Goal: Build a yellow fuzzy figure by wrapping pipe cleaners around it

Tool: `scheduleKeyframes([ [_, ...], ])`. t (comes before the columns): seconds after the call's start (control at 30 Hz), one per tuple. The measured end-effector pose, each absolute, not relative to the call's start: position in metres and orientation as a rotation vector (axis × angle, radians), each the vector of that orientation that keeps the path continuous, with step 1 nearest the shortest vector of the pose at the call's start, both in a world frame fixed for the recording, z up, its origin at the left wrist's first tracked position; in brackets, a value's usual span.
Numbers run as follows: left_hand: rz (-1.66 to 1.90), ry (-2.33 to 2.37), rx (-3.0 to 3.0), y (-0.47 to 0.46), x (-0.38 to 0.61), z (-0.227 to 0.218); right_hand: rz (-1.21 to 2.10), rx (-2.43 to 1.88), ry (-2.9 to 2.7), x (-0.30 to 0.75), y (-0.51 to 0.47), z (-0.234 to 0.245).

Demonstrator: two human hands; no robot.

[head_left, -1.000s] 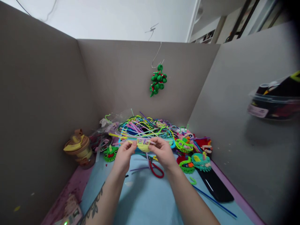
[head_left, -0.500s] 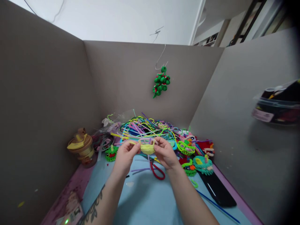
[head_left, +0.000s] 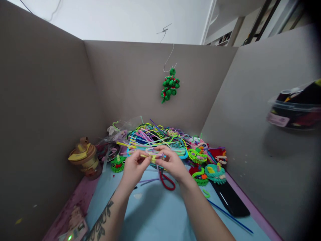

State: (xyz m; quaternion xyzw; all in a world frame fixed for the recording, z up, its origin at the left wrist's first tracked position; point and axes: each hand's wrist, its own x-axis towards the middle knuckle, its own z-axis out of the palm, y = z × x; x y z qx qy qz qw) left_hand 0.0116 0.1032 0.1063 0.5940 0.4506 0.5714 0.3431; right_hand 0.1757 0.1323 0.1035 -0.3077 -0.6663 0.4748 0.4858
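Note:
Between my two hands, above the blue table mat, is a small yellow pipe-cleaner piece point(head_left: 153, 158) with lilac strands on it. My left hand point(head_left: 136, 165) pinches its left side with thumb and forefinger. From the other side my right hand point(head_left: 170, 162) grips it, its fingers covering much of the piece. A lilac pipe cleaner hangs down from it. Just below lie scissors with red handles point(head_left: 167, 180), their blades partly hidden. Cut purple pipe cleaners point(head_left: 149, 181) rest on the mat left of the scissors.
Behind my hands is a heap of coloured pipe cleaners point(head_left: 155, 135). Finished pipe-cleaner figures point(head_left: 215, 173) and a black phone-like slab point(head_left: 232, 199) lie at right. A lidded cup point(head_left: 86, 157) stands at left. Grey panels point(head_left: 135, 73) enclose three sides; a green ornament point(head_left: 170, 85) hangs behind.
My fingers have closed in over the yellow piece, and my right hand has shifted left, so less of it shows. The whole view has shifted slightly.

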Motion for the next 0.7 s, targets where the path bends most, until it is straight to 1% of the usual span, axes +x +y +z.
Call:
scheduleKeyframes([
  [0.17,1.415,1.035,1.259,0.107,0.014,0.104,1.132,-0.783,-1.64,0.177,0.133,0.103],
  [0.37,1.446,1.049,1.124,0.111,0.013,0.103,1.16,-0.805,-1.516,0.175,0.137,0.099],
  [0.47,1.601,1.174,1.14,0.111,0.005,0.112,1.375,-0.781,-1.136,0.178,0.148,0.091],
  [0.57,1.664,1.25,1.364,0.089,0.001,0.129,1.653,-0.679,-0.608,0.188,0.164,0.084],
  [0.63,1.58,1.038,1.5,0.059,0.005,0.138,1.718,-0.649,-0.373,0.196,0.174,0.081],
  [0.7,1.39,0.835,1.542,0.024,0.014,0.135,1.721,-0.622,-0.285,0.203,0.181,0.078],
])
